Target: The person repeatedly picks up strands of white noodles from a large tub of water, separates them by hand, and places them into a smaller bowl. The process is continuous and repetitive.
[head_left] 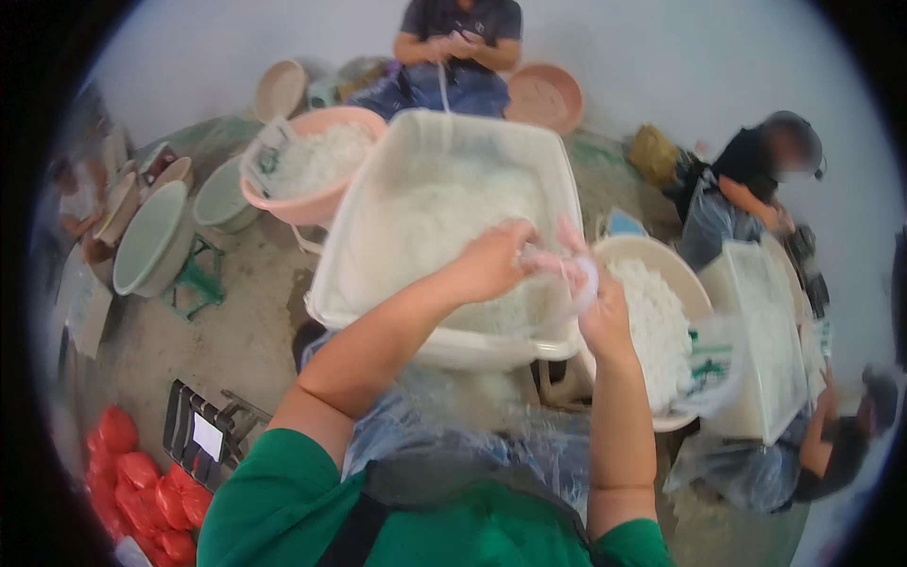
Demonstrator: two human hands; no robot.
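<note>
Both my hands are over the right side of a large white tub (331,274) holding cloudy liquid and pale, wet material. My left hand (499,260) has its fingers bent inward around a wet, whitish, translucent strand (546,260). My right hand (593,293) is close beside it, fingers closed on the same strand. A pale, ring-like loop (587,285) shows at the right hand; whether it is part of the strand I cannot tell. Motion blurs the fingertips.
A pink basin (283,208) of white material stands left of the tub, a cream basin (694,274) of white pieces right. Opposite me a person (463,47) handles a white strand. Others sit at right. A folding stool (203,430) and red bags (142,491) lie lower left.
</note>
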